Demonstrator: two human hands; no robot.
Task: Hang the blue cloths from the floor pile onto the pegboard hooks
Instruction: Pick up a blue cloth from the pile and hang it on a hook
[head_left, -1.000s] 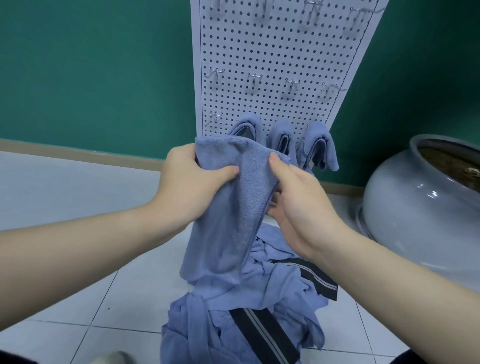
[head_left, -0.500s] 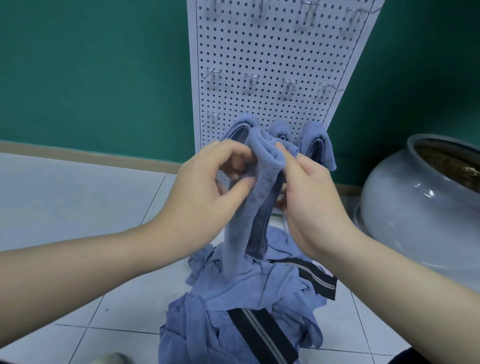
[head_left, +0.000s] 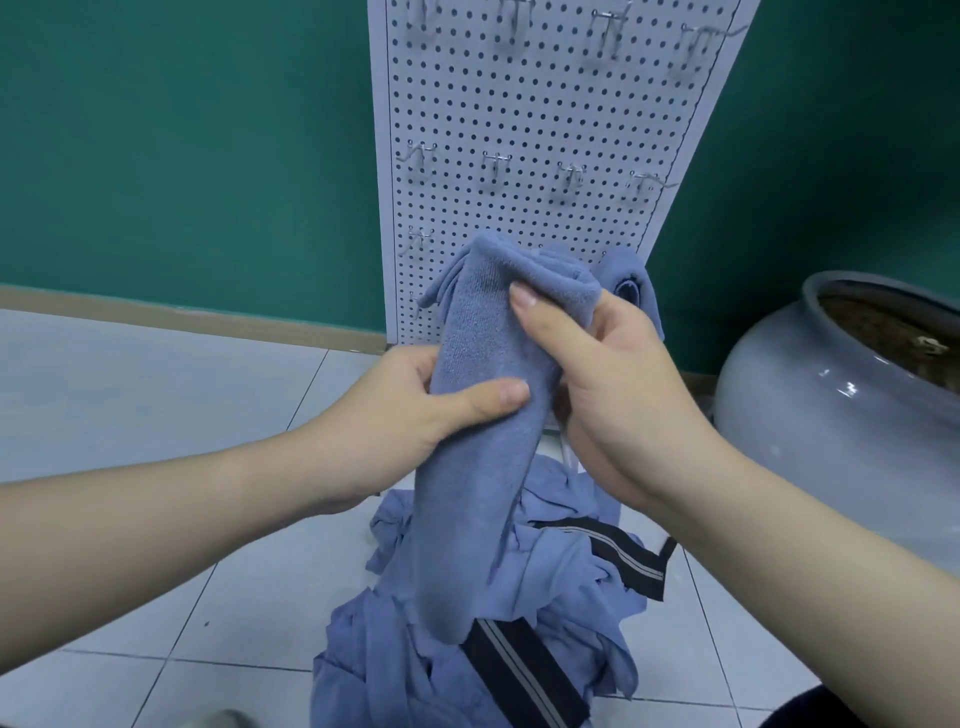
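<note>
A blue cloth (head_left: 478, 467), folded into a long narrow strip, hangs in front of the white pegboard (head_left: 545, 104). My left hand (head_left: 415, 410) grips its middle, thumb across the front. My right hand (head_left: 613, 384) pinches the folded top end. Below lies the floor pile (head_left: 561, 582) of blue cloths with dark striped bands. Another blue cloth (head_left: 631, 275) hangs on the board's lowest row, mostly hidden behind the held cloth. A bare hook (head_left: 418, 239) sticks out at the left of that row, and the row of hooks (head_left: 496, 161) above it is bare.
A large grey ceramic jar (head_left: 831, 395) stands on the white tiled floor to the right of the pegboard. The green wall with a wooden skirting runs behind. A dark edge shows at the bottom right corner.
The cloth has gone from spread wide to folded into a narrow strip. My left hand slid down to its middle and my right hand took the top end.
</note>
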